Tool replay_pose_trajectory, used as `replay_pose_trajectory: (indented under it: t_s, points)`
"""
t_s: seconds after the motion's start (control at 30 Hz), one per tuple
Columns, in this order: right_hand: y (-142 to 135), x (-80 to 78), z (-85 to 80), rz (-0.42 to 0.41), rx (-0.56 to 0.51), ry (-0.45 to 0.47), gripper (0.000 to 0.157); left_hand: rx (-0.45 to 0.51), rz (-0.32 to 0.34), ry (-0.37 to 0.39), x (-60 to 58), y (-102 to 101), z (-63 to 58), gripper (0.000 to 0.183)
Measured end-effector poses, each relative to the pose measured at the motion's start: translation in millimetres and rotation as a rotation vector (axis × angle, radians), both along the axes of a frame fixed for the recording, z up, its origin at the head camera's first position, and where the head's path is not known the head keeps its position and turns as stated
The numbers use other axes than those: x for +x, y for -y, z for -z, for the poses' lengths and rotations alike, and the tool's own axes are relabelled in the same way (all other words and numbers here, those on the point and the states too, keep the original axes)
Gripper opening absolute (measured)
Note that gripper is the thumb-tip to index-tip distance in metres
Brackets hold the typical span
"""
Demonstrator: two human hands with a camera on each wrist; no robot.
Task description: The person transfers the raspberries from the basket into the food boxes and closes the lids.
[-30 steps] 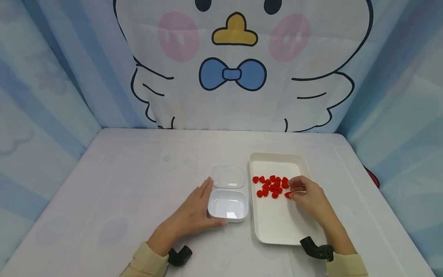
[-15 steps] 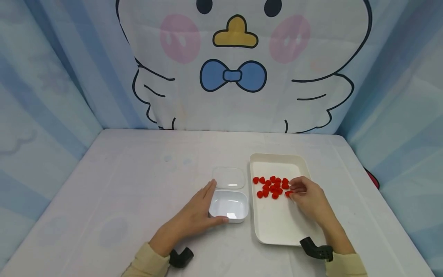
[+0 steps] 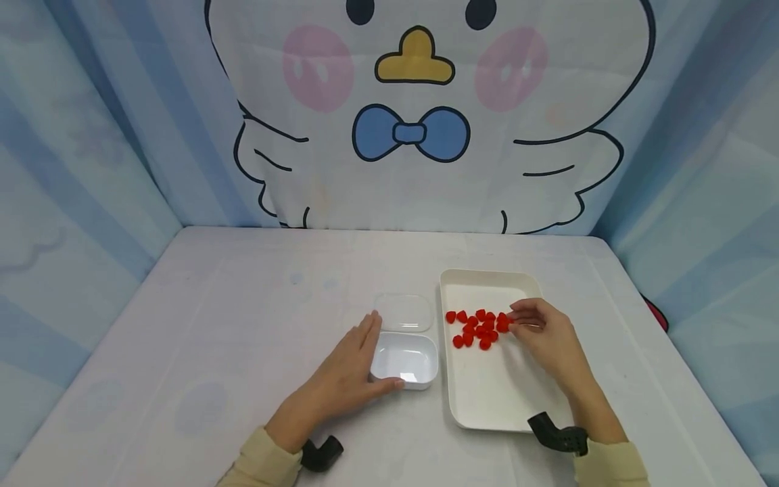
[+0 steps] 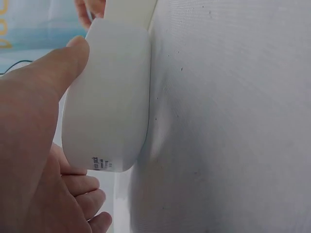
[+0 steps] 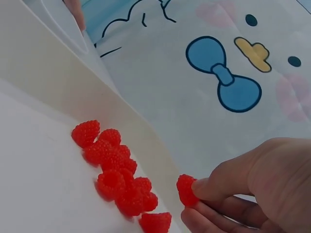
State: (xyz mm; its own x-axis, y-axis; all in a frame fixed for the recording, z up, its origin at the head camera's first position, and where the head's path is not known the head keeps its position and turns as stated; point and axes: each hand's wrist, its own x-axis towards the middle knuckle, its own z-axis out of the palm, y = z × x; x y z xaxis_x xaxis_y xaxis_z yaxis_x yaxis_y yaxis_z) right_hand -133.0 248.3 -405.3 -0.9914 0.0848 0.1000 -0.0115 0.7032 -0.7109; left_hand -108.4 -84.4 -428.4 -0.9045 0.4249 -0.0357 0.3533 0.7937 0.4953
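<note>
My right hand (image 3: 550,341) is over the right part of a cream tray (image 3: 487,402), pinching a red raspberry (image 5: 185,189) between thumb and fingers. Left of it, several more raspberries (image 5: 114,155) lie clustered on the tray floor. My left hand (image 3: 341,375) holds a small white box (image 3: 404,362) at its left side, thumb along the near edge and fingers by the far left corner. The inside of the box shows bare in the head view. In the left wrist view, the thumb lies at the rim and small dark print marks the wall of the box (image 4: 109,97).
A clear lid (image 3: 403,312) lies just beyond the box. Both stand on a white-covered table (image 3: 255,304), close to the tray's left rim. A curtain with a cartoon bird (image 3: 408,182) hangs at the back, and blue curtains (image 3: 706,203) enclose the sides.
My right hand has lifted and moved slightly away from me, with the raspberry coming up off its spot at the cluster's right. My left hand has stayed at the box.
</note>
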Motion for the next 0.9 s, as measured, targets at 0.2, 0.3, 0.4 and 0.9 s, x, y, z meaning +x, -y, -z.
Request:
replay_pose_trajectory:
  t_s: [0.2, 0.3, 0.4, 0.9]
  points:
    - [3, -3.4, 0.1, -0.024, -0.065, -0.034, 0.033, -0.054, 0.029, -0.059, 0.6, -3, 0.9, 0.110]
    - [10, -4.5, -0.4, -0.032, -0.114, -0.029, 0.033, -0.079, 0.027, -0.073, 2.1, -5, 1.8, 0.110]
    - [20, -3.6, -5.9, -0.037, -0.126, -0.010, 0.033, -0.094, 0.016, -0.090, 3.5, -5, 2.5, 0.110]
    - [72, 0.9, -29.6, -0.170, -0.233, 0.041, 0.030, -0.117, 0.013, -0.131, 4.9, -4, 2.5, 0.107]
